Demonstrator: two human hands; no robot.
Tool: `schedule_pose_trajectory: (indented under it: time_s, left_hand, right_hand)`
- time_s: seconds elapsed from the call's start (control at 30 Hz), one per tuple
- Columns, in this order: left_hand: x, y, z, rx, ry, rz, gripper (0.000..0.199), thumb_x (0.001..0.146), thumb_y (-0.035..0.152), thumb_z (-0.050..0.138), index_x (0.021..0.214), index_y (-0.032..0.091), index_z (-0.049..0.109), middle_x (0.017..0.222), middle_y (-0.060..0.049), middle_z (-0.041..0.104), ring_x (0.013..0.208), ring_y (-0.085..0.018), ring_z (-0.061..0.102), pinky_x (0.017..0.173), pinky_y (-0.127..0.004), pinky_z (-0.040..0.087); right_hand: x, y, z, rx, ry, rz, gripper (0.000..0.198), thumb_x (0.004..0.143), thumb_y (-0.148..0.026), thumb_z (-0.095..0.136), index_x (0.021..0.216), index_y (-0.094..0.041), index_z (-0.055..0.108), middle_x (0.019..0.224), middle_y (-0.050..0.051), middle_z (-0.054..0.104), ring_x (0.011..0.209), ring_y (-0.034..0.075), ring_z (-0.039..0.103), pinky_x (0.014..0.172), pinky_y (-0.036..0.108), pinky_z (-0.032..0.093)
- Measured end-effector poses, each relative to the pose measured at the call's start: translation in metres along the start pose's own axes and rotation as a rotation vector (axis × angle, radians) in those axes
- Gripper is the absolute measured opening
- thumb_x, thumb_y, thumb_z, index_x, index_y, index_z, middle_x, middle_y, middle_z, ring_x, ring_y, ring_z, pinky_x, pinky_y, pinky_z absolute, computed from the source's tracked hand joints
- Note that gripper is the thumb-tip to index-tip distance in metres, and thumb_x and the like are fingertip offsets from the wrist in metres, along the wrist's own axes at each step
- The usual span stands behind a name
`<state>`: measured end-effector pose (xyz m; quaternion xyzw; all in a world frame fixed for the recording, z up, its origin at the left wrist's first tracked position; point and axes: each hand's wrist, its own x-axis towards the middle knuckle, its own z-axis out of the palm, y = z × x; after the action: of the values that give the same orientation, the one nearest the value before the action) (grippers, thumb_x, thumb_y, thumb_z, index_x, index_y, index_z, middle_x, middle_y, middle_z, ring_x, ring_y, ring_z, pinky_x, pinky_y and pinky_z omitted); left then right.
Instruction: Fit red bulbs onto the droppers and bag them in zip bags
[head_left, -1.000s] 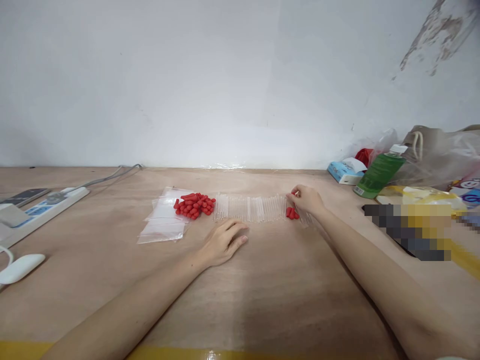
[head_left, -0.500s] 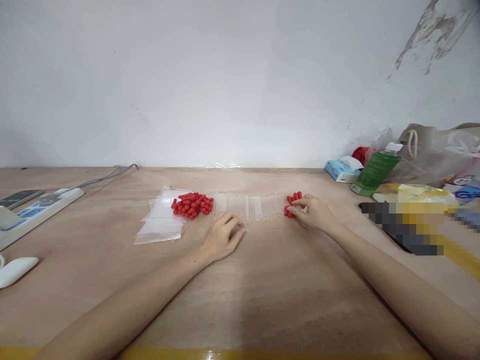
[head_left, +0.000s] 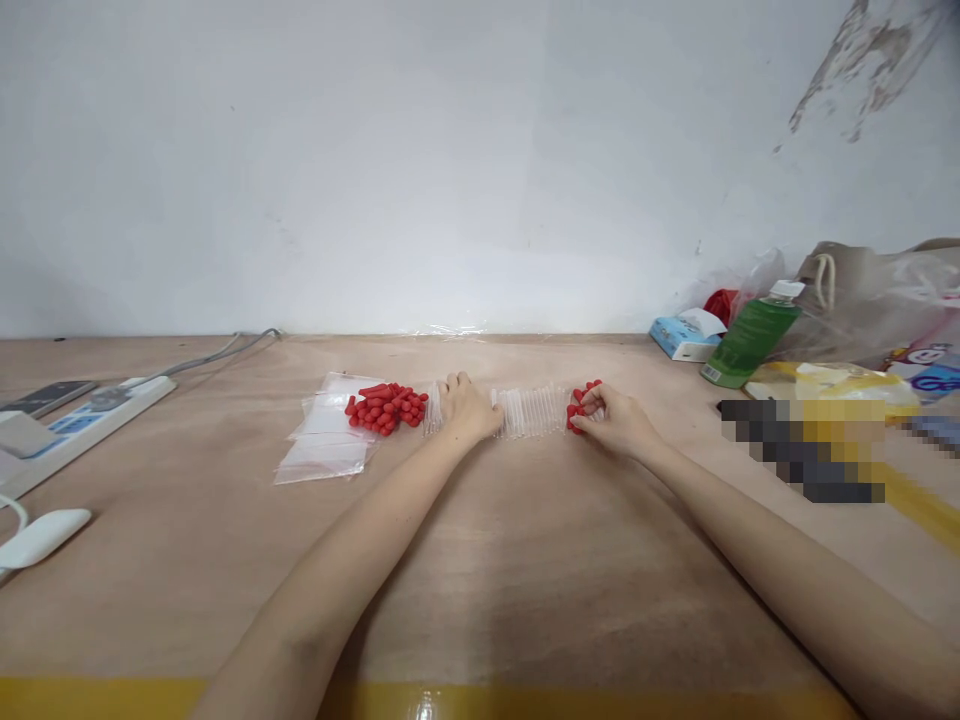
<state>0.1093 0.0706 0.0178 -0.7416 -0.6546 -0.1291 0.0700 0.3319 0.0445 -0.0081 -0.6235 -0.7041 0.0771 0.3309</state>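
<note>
The fingers of the right hand (head_left: 616, 418) are curled around a small cluster of red caps (head_left: 581, 405), pinching them at the right end of a row of clear plastic tubes (head_left: 534, 411) that lies flat on the wooden table (head_left: 525, 560). The left hand (head_left: 466, 408) rests palm down on the left part of the same row, fingers bent loosely over the tubes and pressing on them; whether it actually grips any tube cannot be told. The row runs side to side between the two hands, at the middle of the table toward the wall. Just left of the row sits a loose pile of red caps (head_left: 386, 407), lying partly on a stack of small clear bags (head_left: 326, 440). Farther left are a white power strip (head_left: 82, 420), a phone (head_left: 46, 395) and a white mouse (head_left: 43, 535). To the right, near the wall, stand a tilted green bottle (head_left: 750, 345), a small blue and white box (head_left: 686, 338) and plastic bags (head_left: 877, 300).
</note>
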Motion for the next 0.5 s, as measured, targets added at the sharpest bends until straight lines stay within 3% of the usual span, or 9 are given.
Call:
schedule_pose_trajectory:
  time_s: [0.1,0.23,0.5]
  left_hand:
    - [0.003,0.006,0.001,0.015,0.002,-0.010,0.034,0.068,0.034,0.049,0.080,0.007,0.066,0.096,-0.019,0.052,0.095,-0.032,0.041,0.082,-0.041,0.029]
    - [0.005,0.011,0.003,0.017,0.019,0.000,0.027,0.065,0.027,0.053,0.075,0.005,0.065,0.091,-0.021,0.054,0.092,-0.033,0.042,0.078,-0.043,0.031]
    - [-0.010,-0.004,-0.009,-0.092,0.097,0.086,0.022,0.072,0.028,0.049,0.057,0.013,0.055,0.078,-0.016,0.054,0.085,-0.031,0.047,0.070,-0.042,0.038]
  right_hand:
    - [-0.001,-0.002,0.002,-0.012,-0.010,0.014,0.021,0.066,-0.029,0.057,0.084,-0.017,0.059,0.073,0.002,0.064,0.068,0.016,0.058,0.065,0.027,0.043]
    - [-0.002,-0.003,0.005,-0.012,0.011,-0.044,0.014,0.068,-0.027,0.054,0.074,-0.019,0.064,0.075,0.003,0.065,0.074,0.017,0.059,0.071,0.028,0.044]
    - [-0.003,-0.004,0.007,0.141,0.006,0.067,0.015,0.066,-0.024,0.058,0.078,-0.017,0.063,0.067,0.002,0.066,0.063,0.016,0.061,0.062,0.028,0.047]
